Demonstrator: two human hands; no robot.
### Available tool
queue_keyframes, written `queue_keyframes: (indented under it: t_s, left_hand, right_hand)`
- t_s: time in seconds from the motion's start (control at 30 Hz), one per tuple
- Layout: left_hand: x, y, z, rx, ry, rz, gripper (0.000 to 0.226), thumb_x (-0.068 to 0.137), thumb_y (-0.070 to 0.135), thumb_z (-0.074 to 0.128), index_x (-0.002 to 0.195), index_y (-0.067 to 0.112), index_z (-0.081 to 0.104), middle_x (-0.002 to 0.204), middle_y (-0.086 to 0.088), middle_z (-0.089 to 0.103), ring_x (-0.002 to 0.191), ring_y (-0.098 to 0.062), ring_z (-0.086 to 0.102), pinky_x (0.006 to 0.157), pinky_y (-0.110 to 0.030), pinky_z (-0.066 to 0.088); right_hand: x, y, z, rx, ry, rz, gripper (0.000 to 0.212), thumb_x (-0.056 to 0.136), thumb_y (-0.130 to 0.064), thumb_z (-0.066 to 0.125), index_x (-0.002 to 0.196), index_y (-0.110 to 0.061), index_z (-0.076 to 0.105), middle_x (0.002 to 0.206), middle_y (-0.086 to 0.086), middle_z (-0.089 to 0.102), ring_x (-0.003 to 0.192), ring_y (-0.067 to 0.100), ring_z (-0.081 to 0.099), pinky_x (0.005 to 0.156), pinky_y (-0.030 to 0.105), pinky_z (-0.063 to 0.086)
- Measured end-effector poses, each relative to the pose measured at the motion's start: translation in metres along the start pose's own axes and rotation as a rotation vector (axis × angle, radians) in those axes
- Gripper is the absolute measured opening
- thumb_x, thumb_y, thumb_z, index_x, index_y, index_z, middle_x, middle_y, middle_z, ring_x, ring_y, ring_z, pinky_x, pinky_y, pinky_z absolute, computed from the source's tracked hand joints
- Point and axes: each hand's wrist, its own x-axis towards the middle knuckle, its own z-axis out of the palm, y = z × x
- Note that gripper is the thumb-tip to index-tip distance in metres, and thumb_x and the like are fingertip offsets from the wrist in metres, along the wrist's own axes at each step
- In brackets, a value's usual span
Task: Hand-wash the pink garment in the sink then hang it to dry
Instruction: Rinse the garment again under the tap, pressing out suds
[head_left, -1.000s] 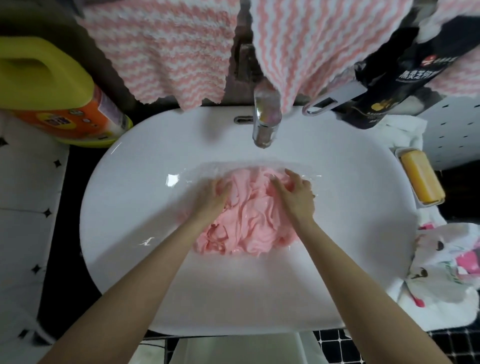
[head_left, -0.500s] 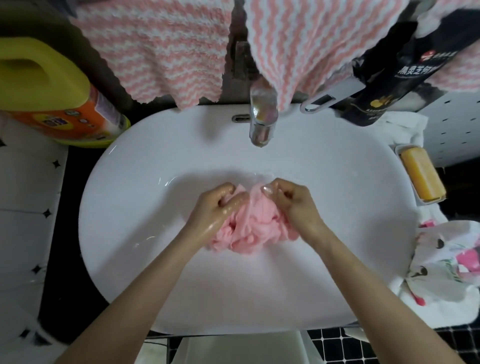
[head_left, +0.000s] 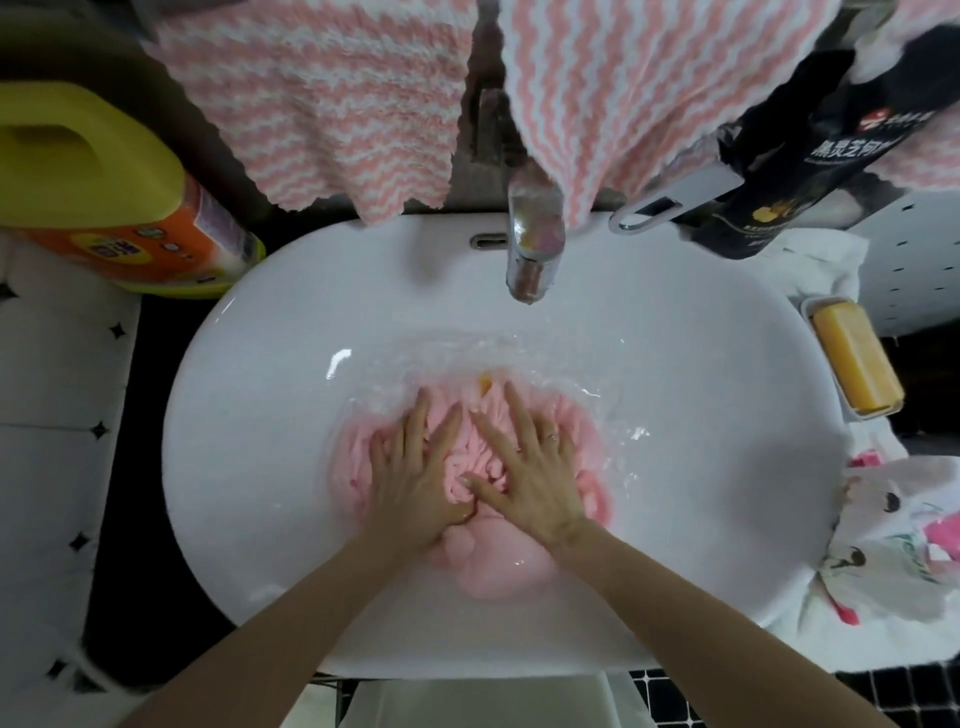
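The left grip (head_left: 415, 467) and right grip (head_left: 530, 470) lie released, fingers spread flat, pressing the pink garment (head_left: 493, 569) directly beneath both in the sink (head_left: 701, 519), its bulk spilling towards the wrists.

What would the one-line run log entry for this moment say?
stage: washing | left hand: flat, pressing pink garment | right hand: flat, pressing it | sink: holds water | hanging: not yet

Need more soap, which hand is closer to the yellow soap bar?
Right. The right hand lies flat on the pink garment, toward the soap bar; the left hand lies beside it, farther off.
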Motion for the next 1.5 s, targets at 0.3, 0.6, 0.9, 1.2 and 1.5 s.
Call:
queue_keyframes:
  t_s: [0.3, 0.6, 0.9, 1.2, 1.5]
  left_hand:
    - [0.029, 0.001, 0.029, 0.168, 0.153, 0.047, 0.058, 0.075, 0.049, 0.041, 0.115, 0.008, 0.051, 0.106, -0.014, 0.059, 0.094, -0.030, 0.052, 0.074, -0.038, 0.048]
    - [0.081, -0.003, 0.026, 0.160, 0.166, 0.096, 0.042, 0.077, 0.027, 0.039, 0.088, 0.003, 0.072, 0.070, -0.010, 0.071, 0.055, -0.022, 0.067, 0.042, -0.026, 0.050]
    - [0.092, 0.010, -0.035, -0.498, -0.157, -0.270, 0.041, 0.090, 0.054, 0.050, 0.106, 0.020, 0.064, 0.107, -0.005, 0.068, 0.100, -0.024, 0.062, 0.087, -0.035, 0.049]
    - [0.035, 0.023, -0.108, -1.130, 0.096, -0.254, 0.019, 0.087, 0.038, 0.058, 0.093, 0.021, 0.052, 0.063, 0.011, 0.061, 0.061, -0.003, 0.055, 0.061, -0.015, 0.042]
    - [0.001, -0.008, -0.013, -0.029, 0.015, -0.024, 0.112, 0.052, 0.090, 0.034, 0.145, 0.033, 0.010, 0.158, -0.011, 0.007, 0.143, -0.028, -0.001, 0.110, -0.062, 0.011]
  right_hand:
    - [0.031, 0.007, 0.011, -0.065, 0.140, -0.027, 0.053, 0.081, -0.047, 0.050, 0.122, -0.014, 0.045, 0.113, 0.016, 0.065, 0.076, 0.034, 0.068, 0.059, 0.036, 0.056]
    - [0.071, 0.003, -0.013, -0.051, 0.150, 0.047, 0.038, 0.084, -0.033, 0.045, 0.100, -0.005, 0.065, 0.076, 0.012, 0.068, 0.066, 0.028, 0.065, 0.055, 0.025, 0.038]
    - [0.075, -0.002, -0.051, 0.444, 0.093, 0.362, 0.037, 0.099, -0.039, 0.042, 0.095, -0.017, 0.072, 0.095, 0.012, 0.071, 0.092, 0.028, 0.064, 0.079, 0.033, 0.044]
    - [-0.007, -0.009, -0.109, 1.146, 0.190, 0.232, 0.019, 0.088, -0.032, 0.062, 0.080, -0.016, 0.059, 0.070, -0.005, 0.064, 0.065, 0.010, 0.060, 0.062, 0.022, 0.046]
    - [0.005, -0.008, -0.032, 0.074, 0.068, 0.024, 0.079, 0.076, -0.084, 0.015, 0.146, -0.050, 0.012, 0.160, -0.002, -0.012, 0.147, 0.033, -0.002, 0.113, 0.059, 0.002]
